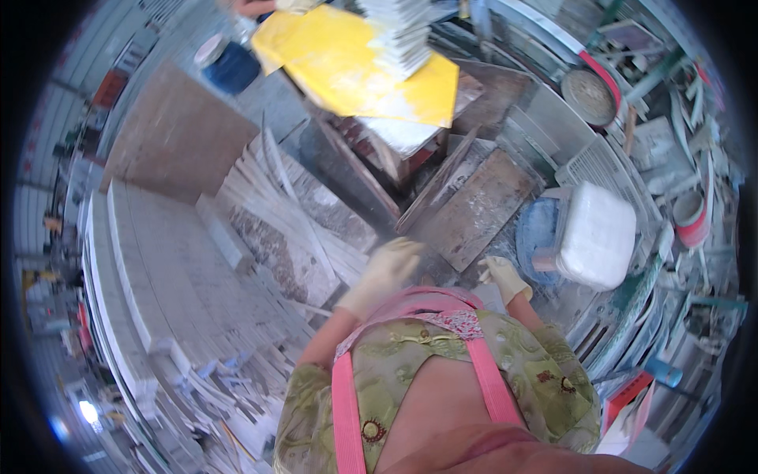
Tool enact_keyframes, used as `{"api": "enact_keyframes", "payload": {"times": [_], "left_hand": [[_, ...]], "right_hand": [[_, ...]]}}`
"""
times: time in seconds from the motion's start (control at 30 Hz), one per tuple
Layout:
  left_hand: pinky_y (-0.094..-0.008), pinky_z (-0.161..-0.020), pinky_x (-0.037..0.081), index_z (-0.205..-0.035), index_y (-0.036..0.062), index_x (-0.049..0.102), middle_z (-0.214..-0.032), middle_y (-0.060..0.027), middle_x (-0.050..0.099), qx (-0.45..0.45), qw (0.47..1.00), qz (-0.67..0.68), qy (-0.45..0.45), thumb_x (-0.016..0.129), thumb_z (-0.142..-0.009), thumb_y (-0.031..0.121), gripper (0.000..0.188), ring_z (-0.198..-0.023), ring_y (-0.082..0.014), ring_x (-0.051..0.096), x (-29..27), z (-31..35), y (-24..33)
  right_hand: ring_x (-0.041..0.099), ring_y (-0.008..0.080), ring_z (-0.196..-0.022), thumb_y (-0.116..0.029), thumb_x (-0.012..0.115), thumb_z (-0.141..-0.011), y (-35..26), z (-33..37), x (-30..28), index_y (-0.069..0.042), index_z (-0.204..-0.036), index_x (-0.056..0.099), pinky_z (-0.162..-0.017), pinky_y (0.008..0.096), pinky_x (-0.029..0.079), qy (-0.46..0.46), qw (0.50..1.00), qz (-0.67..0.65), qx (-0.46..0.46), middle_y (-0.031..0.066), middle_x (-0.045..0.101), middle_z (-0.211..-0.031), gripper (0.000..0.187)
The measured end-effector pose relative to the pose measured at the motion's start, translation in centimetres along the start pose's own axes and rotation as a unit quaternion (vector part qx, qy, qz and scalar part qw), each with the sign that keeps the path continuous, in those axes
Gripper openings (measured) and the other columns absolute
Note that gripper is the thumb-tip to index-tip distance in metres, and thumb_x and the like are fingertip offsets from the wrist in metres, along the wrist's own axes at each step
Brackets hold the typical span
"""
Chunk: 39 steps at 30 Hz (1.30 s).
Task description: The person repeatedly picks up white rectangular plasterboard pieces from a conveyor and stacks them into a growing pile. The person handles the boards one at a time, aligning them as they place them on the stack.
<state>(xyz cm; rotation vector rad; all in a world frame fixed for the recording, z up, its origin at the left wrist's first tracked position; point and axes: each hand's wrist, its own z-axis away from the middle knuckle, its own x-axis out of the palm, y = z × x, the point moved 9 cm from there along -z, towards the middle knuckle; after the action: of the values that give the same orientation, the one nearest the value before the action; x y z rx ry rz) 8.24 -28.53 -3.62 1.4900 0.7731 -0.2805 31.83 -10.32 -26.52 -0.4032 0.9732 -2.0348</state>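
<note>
My left hand [395, 262], in a cream glove, hovers in front of my pink apron [430, 300], nearest to the loose pale strips [272, 205] on its left. Motion smears its fingers, and I see nothing clearly held in them. On the other side of the apron, my right hand [507, 278] wears a matching glove. Its fingers look apart and bent, with nothing evident between them. Beside it stands a blue round tub [538, 237] with a white plastic-wrapped bundle [602, 237] at its right. A brown board [493, 205] lies beyond my hands.
Ahead, a yellow sheet [316, 59] covers a stand, with a stack of white pieces [399, 39] on it. Another person's gloved hand [298, 5] shows behind. Long pale slabs [197, 276] and an upright brown panel [178, 134] occupy the left; a blue bucket [229, 67] stands farther off.
</note>
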Motion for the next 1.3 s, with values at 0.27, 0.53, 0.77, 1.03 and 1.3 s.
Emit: {"api": "enact_keyframes", "payload": {"times": [0.27, 0.53, 0.77, 1.03, 1.3], "left_hand": [[-0.0486, -0.095, 0.051, -0.123, -0.0018, 0.066, -0.111, -0.023, 0.069, 0.258, 0.951, 0.098, -0.141, 0.062, -0.096, 0.016, 0.032, -0.102, -0.0434, 0.065, 7.8, -13.4, 11.9], [-0.0475, -0.082, 0.049, -0.12, 0.0011, 0.067, -0.099, -0.0206, 0.064, 0.189, 0.954, 0.115, -0.201, 0.06, -0.098, 0.018, 0.028, -0.093, -0.0397, 0.063, 12.1, -23.7, 10.4], [-0.0378, -0.099, 0.05, -0.123, -0.0024, 0.068, -0.117, -0.02, 0.072, 0.071, 0.97, 0.183, -0.145, 0.057, -0.1, 0.013, 0.03, -0.112, -0.0317, 0.068, 9.0, -37.7, 7.9], [-0.0284, -0.087, 0.05, -0.125, -0.0057, 0.066, -0.112, -0.0152, 0.074, -0.017, 0.972, 0.172, -0.162, 0.051, -0.101, 0.008, 0.031, -0.098, -0.0207, 0.069, 9.2, -47.6, 8.4], [-0.0321, -0.087, 0.052, -0.111, -0.0051, 0.071, -0.101, -0.0145, 0.075, -0.019, 0.984, 0.175, -0.008, 0.057, -0.097, 0.007, 0.023, -0.094, -0.0215, 0.07, 6.0, -52.9, 3.9]], "right_hand": [[0.059, 0.0116, -0.049, -0.034, 0.053, -0.105, 4.3, 6.9, -10.1, -0.002, -0.11, 0.073, -0.051, 0.0231, 0.05, 0.237, 0.954, -0.179, -0.048, 0.0078, 0.068, -0.064, 0.038], [0.059, 0.0111, -0.047, -0.04, 0.053, -0.106, 2.5, 2.0, -15.6, -0.004, -0.115, 0.072, -0.047, 0.0218, 0.047, 0.292, 0.927, -0.234, -0.04, 0.0053, 0.066, -0.061, 0.042], [0.064, 0.0237, -0.109, -0.028, 0.062, -0.099, -11.5, -8.2, -22.8, -0.005, -0.134, 0.06, -0.098, 0.0385, 0.05, 0.201, 0.972, -0.117, -0.033, 0.0126, 0.062, -0.132, 0.042], [0.068, 0.0207, -0.094, -0.026, 0.058, -0.099, -24.2, -11.6, -32.4, 0.002, -0.112, 0.069, -0.08, 0.0328, 0.053, 0.242, 0.934, -0.007, -0.263, 0.0118, 0.072, -0.098, 0.032], [0.062, 0.0157, -0.066, -0.032, 0.057, -0.103, -31.5, -16.6, -42.3, -0.003, -0.091, 0.069, -0.063, 0.0316, 0.049, 0.314, 0.933, -0.133, -0.119, 0.0067, 0.065, -0.073, 0.034]]}}
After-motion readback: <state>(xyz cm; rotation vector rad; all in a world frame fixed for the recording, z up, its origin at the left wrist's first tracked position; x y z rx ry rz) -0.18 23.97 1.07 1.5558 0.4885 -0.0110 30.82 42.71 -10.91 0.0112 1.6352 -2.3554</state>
